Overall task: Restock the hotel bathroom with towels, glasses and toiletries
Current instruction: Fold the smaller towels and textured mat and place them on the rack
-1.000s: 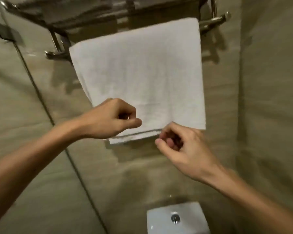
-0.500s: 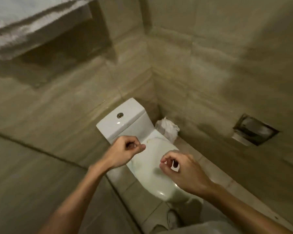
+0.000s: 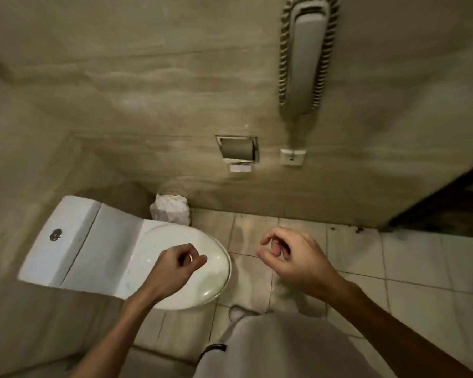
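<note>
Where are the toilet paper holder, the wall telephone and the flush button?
toilet paper holder (image 3: 236, 148), head view, on its metal flap.
wall telephone (image 3: 309, 58), head view, middle of the handset.
flush button (image 3: 55, 235), head view, its centre.

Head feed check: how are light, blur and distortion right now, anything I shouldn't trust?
Head view: dim, yellowish light and soft throughout; its wide angle bows the wall phone and stretches the toilet tank; small glare spots sit on the toilet lid; the dark opening at far right is unreadable.
</note>
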A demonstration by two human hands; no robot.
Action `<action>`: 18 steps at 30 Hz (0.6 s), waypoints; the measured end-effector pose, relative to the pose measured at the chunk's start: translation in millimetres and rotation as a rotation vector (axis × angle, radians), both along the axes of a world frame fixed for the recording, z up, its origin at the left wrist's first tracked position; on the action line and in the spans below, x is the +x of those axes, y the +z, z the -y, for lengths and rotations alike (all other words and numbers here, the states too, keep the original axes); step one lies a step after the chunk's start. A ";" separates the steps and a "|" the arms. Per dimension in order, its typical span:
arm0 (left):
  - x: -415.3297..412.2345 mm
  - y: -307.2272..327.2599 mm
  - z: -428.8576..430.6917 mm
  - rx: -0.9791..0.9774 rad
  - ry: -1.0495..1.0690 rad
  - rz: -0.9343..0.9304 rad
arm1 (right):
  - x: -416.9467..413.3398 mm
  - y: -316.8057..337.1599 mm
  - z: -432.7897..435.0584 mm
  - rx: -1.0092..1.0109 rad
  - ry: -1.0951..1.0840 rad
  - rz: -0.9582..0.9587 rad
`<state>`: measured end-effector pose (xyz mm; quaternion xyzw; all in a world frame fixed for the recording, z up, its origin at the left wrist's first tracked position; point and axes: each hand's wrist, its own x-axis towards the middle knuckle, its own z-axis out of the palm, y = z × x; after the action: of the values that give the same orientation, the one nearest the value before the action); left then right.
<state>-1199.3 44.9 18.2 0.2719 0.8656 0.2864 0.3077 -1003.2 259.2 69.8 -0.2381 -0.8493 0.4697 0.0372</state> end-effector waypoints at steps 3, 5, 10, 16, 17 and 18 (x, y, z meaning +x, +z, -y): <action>37.6 -7.9 -70.7 -0.020 -0.192 -0.015 | 61.4 -16.7 -22.7 -0.033 -0.153 -0.005; 68.9 -5.4 -130.5 -0.004 -0.323 -0.035 | 105.1 -28.5 -37.4 -0.035 -0.271 -0.017; 162.4 33.7 -265.5 0.136 -0.692 -0.064 | 200.4 -52.8 -59.7 -0.094 -0.540 0.056; 217.5 43.1 -347.8 0.166 -0.990 -0.105 | 258.3 -81.1 -76.9 -0.153 -0.745 0.119; 216.5 32.6 -356.4 0.130 -1.012 -0.095 | 259.1 -84.7 -84.8 -0.160 -0.777 0.120; 212.4 21.1 -362.7 0.097 -1.021 -0.087 | 257.7 -86.4 -95.0 -0.162 -0.795 0.117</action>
<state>-986.9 407.6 39.3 0.6854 0.6205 0.1278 0.3592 -745.5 354.2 -16.7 -0.5762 -0.6523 0.4696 0.1485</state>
